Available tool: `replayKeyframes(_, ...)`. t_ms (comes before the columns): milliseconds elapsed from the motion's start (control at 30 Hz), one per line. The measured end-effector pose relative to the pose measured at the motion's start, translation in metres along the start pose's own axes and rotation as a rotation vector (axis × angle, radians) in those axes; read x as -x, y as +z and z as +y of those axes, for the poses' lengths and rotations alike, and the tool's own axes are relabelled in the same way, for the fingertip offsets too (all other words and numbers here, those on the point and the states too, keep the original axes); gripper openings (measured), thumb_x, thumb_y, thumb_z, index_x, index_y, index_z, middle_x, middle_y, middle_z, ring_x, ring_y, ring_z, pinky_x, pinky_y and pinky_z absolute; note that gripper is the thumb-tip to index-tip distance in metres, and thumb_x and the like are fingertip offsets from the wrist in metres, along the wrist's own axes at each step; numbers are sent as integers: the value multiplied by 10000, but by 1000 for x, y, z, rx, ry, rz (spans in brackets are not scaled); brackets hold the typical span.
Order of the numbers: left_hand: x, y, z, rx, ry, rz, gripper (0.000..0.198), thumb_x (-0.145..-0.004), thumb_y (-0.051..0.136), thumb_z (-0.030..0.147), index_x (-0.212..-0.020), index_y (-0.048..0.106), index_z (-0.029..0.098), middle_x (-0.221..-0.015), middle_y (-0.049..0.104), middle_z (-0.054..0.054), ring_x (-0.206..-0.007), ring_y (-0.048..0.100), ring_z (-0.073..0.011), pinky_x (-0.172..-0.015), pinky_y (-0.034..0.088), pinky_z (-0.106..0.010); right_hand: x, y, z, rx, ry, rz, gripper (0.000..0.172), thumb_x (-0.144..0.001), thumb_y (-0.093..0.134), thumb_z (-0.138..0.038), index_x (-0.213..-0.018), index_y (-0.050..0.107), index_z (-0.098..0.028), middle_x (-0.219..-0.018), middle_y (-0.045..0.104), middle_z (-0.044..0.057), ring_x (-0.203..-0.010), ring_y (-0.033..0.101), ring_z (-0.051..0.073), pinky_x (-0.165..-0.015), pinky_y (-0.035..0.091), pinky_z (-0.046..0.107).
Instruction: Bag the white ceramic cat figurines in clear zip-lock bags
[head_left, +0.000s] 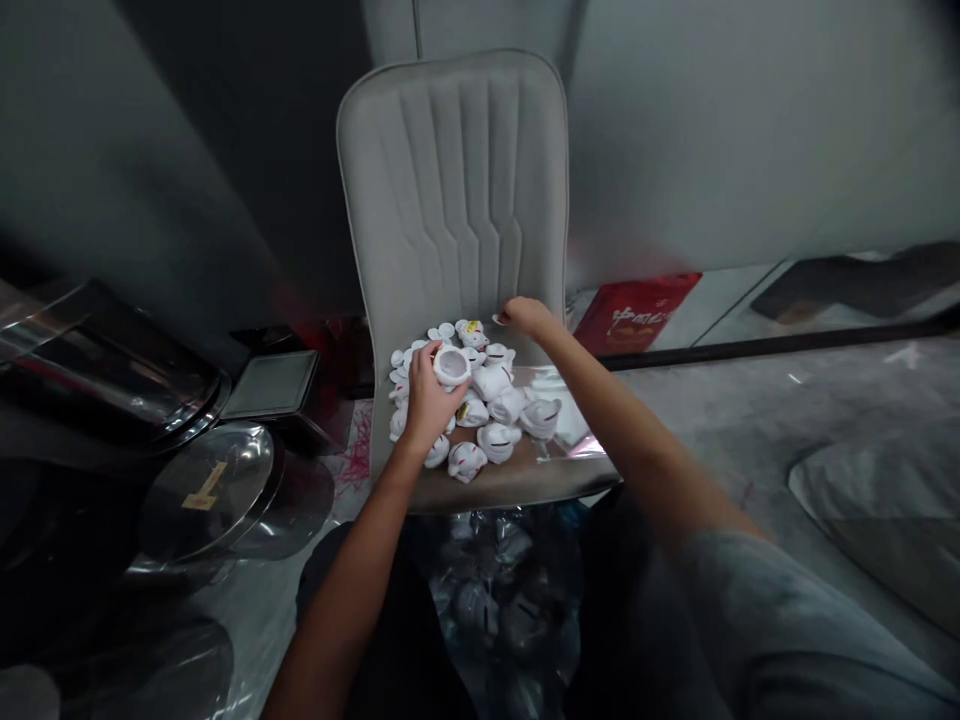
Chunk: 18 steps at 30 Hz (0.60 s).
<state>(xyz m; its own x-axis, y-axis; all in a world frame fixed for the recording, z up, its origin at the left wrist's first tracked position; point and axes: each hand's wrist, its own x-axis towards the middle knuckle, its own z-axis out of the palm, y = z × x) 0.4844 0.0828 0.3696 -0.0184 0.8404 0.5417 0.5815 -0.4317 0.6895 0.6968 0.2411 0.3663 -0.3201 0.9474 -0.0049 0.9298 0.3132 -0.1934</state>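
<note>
My left hand is closed around a white coin bank, its round open hollow turned up toward me. Up and to the right, my right hand pinches a small white disc, mostly covered by the fingers. Below and between the hands, several more white coin banks lie heaped on the chair seat. Some show dark slots, others red or yellow markings. Small white round discs lie at the back left of the heap, partly behind my left hand.
The grey padded chair back rises behind the heap. Clear plastic film lies on the seat's right side. A bag of coin banks sits between my legs. A red bag stands right; shiny round containers stand left.
</note>
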Motion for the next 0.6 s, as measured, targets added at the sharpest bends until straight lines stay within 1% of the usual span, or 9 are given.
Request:
replayKeyframes(67, 1, 6, 4, -32, 26, 46, 575, -704, 791, 131, -1200, 516, 223, -1184, 541, -90, -1182, 542, -284, -1076, 400, -426, 30, -12, -4, -97, -33, 121, 360, -1000, 461, -262, -1162, 730, -85, -1169, 721, 188, -1060, 673, 246, -869, 470, 286)
replayKeyframes(133, 2, 12, 6, -43, 60, 59, 540, -700, 779, 108, -1162, 521, 216, -1155, 525, -84, -1150, 549, -276, -1059, 413, -426, 64, -21, -13, -370, -149, 284, 318, -980, 495, -274, -1075, 742, -98, -1031, 737, 138, -906, 670, 208, -798, 476, 279)
replayKeyframes(167, 4, 14, 7, -39, 81, 65, 529, -694, 771, 90, -1144, 520, 214, -1145, 523, -80, -1136, 553, -272, -1048, 422, -424, 81, -24, -20, -487, -213, 342, 293, -969, 517, -286, -1025, 742, -108, -970, 728, 116, -840, 655, 193, -761, 473, 277)
replayKeyframes(233, 8, 16, 10, -25, 122, 77, 522, -692, 760, 70, -1130, 515, 216, -1136, 527, -73, -1126, 559, -263, -1029, 438, -415, 112, -28, -37, -602, -340, 406, 257, -964, 546, -308, -976, 731, -131, -910, 698, 87, -793, 627, 177, -731, 459, 272)
replayKeyframes(267, 12, 18, 12, -15, 137, 80, 519, -698, 756, 70, -1132, 513, 219, -1134, 532, -71, -1124, 562, -258, -1019, 446, -408, 126, -28, -47, -604, -381, 430, 244, -973, 544, -307, -970, 723, -140, -905, 684, 81, -800, 621, 175, -738, 452, 272)
replayKeyframes(333, 19, 19, 17, 4, 150, 72, 508, -719, 743, 75, -1145, 511, 224, -1132, 547, -66, -1118, 570, -249, -1000, 460, -395, 147, -28, -65, -526, -431, 431, 218, -989, 534, -285, -982, 704, -149, -929, 669, 81, -830, 618, 178, -749, 434, 273)
replayKeyframes(433, 29, 22, 22, 30, 134, 64, 514, -723, 714, 55, -1162, 509, 225, -1132, 568, -60, -1112, 581, -237, -990, 470, -384, 166, -27, -86, -314, -407, 377, 233, -1023, 490, -278, -1060, 681, -151, -1044, 667, 108, -851, 623, 189, -699, 395, 277)
replayKeyframes(533, 32, 24, 22, 60, 122, 67, 530, -701, 705, 40, -1159, 512, 221, -1124, 586, -55, -1098, 593, -230, -991, 475, -380, 172, -28, -91, -129, -366, 349, 302, -1053, 428, -310, -1125, 672, -148, -1118, 661, 131, -827, 624, 196, -640, 352, 292)
replayKeyframes(600, 32, 25, 21, 69, 121, 60, 535, -691, 703, 40, -1159, 518, 220, -1118, 592, -51, -1085, 599, -226, -984, 481, -378, 172, -29, -89, -76, -381, 355, 316, -1055, 431, -331, -1138, 673, -147, -1115, 662, 132, -829, 623, 199, -639, 346, 298)
